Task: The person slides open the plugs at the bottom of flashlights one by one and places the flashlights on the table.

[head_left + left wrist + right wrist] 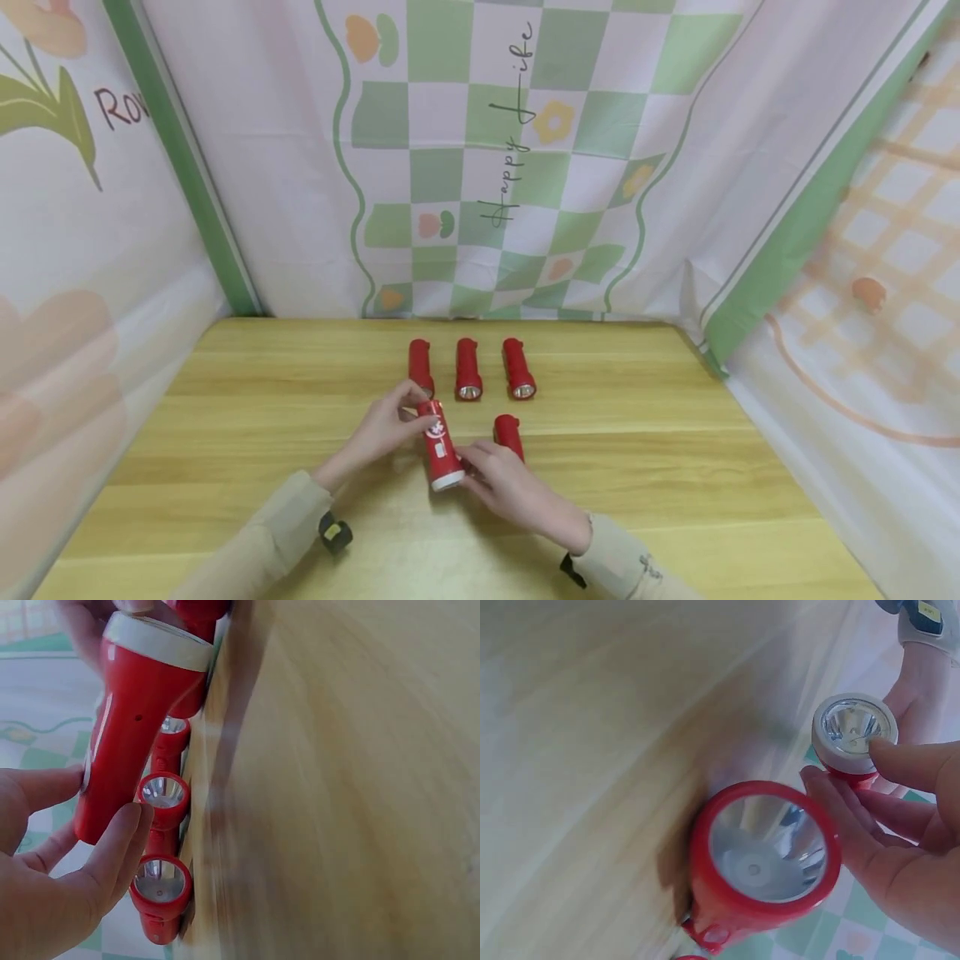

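A red flashlight (441, 454) with a white head rim and a white cross emblem is held tilted above the table between both hands. My left hand (386, 425) pinches its narrow tail end between thumb and fingers, as the left wrist view also shows on the red body (131, 727). At the head end, my right hand (517, 487) grips the rim; in the right wrist view the thumb lies at the edge of the clear lens (855, 727), fingers underneath. Close beside the right hand lies another red flashlight (508, 432), partly hidden by it, its large lens (769, 847) facing the right wrist camera.
Three red flashlights lie in a row farther back: left (420, 362), middle (468, 367) and right (517, 367), lenses toward me. The left one is partly covered by my left hand. The wooden table (675, 467) ends at patterned curtains (495, 167) behind and on both sides.
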Tool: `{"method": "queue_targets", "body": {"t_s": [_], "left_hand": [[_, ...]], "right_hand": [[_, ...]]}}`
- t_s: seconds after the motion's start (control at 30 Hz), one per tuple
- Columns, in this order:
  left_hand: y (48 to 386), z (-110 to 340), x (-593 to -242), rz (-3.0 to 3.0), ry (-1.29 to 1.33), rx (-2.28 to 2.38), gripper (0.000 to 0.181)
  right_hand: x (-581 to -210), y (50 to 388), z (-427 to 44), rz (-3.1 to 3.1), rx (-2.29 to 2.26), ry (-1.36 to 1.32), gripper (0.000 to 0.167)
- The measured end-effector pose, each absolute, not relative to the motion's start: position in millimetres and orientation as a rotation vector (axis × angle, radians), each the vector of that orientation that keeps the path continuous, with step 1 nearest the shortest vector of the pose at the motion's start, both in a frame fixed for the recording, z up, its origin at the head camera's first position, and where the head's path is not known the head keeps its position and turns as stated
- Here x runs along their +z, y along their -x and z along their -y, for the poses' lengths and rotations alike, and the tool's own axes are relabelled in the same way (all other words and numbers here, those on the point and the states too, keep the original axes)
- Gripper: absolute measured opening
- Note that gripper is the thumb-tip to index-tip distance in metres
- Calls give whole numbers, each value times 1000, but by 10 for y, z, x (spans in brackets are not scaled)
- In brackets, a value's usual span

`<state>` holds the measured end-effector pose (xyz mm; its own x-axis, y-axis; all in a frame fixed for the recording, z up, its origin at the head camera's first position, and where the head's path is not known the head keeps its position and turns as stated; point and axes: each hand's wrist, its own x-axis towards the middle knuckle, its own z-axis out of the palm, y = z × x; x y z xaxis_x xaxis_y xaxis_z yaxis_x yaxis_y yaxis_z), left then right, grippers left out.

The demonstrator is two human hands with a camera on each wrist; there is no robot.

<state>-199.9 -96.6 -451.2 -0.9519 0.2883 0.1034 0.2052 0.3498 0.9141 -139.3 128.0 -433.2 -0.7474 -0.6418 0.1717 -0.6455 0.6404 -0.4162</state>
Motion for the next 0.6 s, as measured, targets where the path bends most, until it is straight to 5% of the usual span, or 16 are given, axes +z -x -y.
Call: {"method": "queue_targets", "body": {"t_s": [0.6], "left_hand": [[1976, 997, -4395, -2442, -445, 1767, 25]], "right_hand": [[-4346, 1426, -1308, 2839, 850, -1105, 37]]}}
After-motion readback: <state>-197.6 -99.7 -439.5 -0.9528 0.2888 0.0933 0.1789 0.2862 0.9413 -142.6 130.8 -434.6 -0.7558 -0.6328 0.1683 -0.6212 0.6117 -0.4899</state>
